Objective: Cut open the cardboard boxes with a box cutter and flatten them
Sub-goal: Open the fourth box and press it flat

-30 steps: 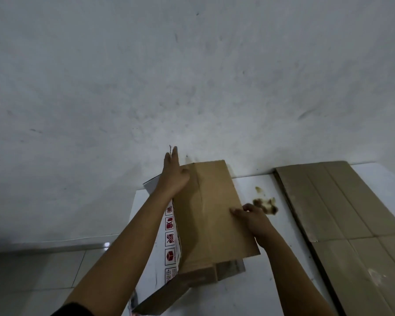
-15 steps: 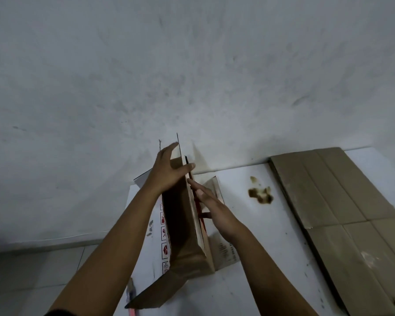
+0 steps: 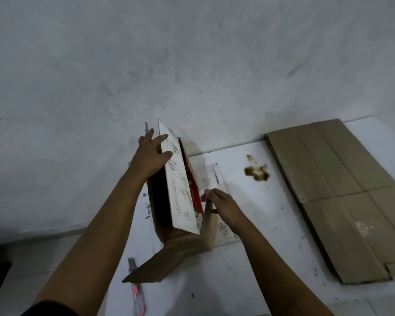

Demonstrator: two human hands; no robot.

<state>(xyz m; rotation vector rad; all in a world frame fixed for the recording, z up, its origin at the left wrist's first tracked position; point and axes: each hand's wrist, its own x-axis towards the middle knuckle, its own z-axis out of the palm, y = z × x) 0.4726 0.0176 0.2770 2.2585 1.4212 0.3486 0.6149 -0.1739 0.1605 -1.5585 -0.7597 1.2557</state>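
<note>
Cardboard box [image 3: 183, 190] stands on edge at the far left of the white table [image 3: 271, 258], opened, one brown flap hanging toward me. My left hand [image 3: 151, 156] grips its far upper edge, thumb curled over the printed panel; my right hand [image 3: 224, 205] pinches a brown flap at its near right. Box cutter [image 3: 137, 295] lies near left, partly under the flap; flattened cardboard [image 3: 342, 197] lies well apart, right.

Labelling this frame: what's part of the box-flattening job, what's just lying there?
Job:
- cardboard box, stood on edge, left hand gripping its top, right hand holding a flap
- box cutter on the table
- flattened cardboard, right

Lying about:
- brown stain
- printed sheet under the box
</note>
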